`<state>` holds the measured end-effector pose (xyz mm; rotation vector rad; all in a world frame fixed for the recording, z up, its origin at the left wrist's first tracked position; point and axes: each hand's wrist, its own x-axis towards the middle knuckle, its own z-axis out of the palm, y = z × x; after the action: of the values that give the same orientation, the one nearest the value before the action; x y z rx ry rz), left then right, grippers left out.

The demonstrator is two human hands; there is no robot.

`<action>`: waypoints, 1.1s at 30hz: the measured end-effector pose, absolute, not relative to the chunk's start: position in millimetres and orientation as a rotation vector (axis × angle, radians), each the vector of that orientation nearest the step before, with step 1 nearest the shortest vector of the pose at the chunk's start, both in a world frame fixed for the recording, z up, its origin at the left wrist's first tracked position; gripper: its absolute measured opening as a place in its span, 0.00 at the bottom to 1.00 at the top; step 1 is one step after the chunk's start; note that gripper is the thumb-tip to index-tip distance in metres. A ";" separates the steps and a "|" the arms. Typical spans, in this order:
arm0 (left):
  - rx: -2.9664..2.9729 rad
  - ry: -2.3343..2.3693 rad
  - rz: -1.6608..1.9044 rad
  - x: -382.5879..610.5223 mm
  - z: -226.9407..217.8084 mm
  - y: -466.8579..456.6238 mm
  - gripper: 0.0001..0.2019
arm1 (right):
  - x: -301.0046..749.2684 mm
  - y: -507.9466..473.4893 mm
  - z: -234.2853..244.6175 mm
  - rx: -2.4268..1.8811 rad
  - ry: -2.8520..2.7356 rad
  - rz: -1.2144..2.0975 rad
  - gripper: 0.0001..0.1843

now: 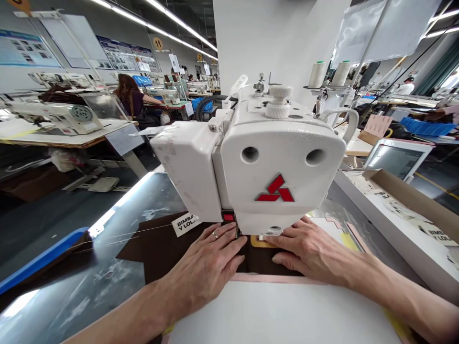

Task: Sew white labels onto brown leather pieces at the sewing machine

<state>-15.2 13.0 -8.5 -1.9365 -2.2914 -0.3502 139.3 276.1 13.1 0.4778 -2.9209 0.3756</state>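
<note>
a dark brown piece of fabric (161,248) lies flat on the glossy table (107,286), running under the head of the white sewing machine (265,157). the left hand (208,263) presses flat on the fabric just left of the needle area, fingers together and stretched out, holding nothing. the right hand (308,248) lies flat on the other side, fingers pointing in under the machine, also spread on the cloth and not gripping. a white label (184,223) with black print sits on the fabric beside the machine. a smooth white board (279,310) covers the near edge of the cloth. at the right, an open cardboard box (412,196) holds more printed white labels (398,208). two pale thread cones (328,74) stand behind the machine.
</note>
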 end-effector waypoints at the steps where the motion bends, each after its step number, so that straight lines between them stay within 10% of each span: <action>1: -1.922 -2.297 -0.346 -15.6 -9.3 8.6 0.21 | 142.1 274.7 13.7 0.516 -2.903 0.385 0.19; 33: -2.292 -2.080 -0.233 -31.8 13.4 29.7 0.22 | 157.5 248.8 6.7 0.518 -2.886 0.533 0.16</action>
<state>-31.8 29.7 13.4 -2.2919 -2.0796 -0.2327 157.5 248.8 6.7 0.5175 -2.8860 0.5334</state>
